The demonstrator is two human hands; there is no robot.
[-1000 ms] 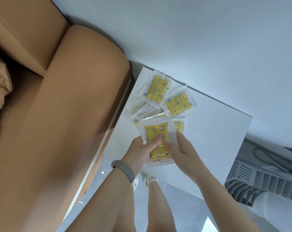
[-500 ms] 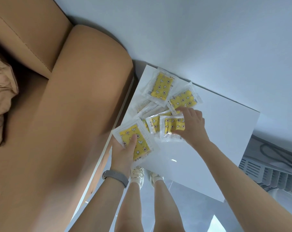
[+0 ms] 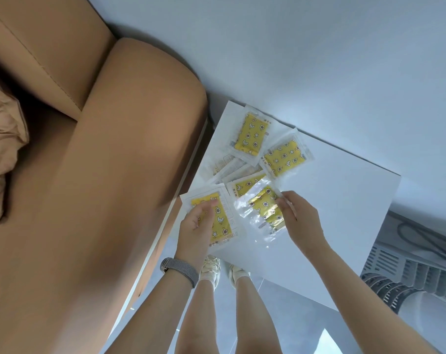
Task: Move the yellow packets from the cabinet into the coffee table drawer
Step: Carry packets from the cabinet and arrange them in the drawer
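The left hand (image 3: pixel 195 226) is gripping one yellow packet (image 3: pixel 218 219), thumb curled on top; the right hand (image 3: pixel 300 218) is pinching a second packet (image 3: pixel 264 209) by its edge above the white cabinet (image 3: pixel 344 213).

six yellow packets (image 3: pixel 251 135), two hands (image 3: pixel 195 224)

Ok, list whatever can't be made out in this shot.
- Head view: the number of packets in the pile is unclear; they overlap.
- Print on the left hand's packet: too small.
- The packet in the right hand is glare-blurred.
- Drawer: out of frame.
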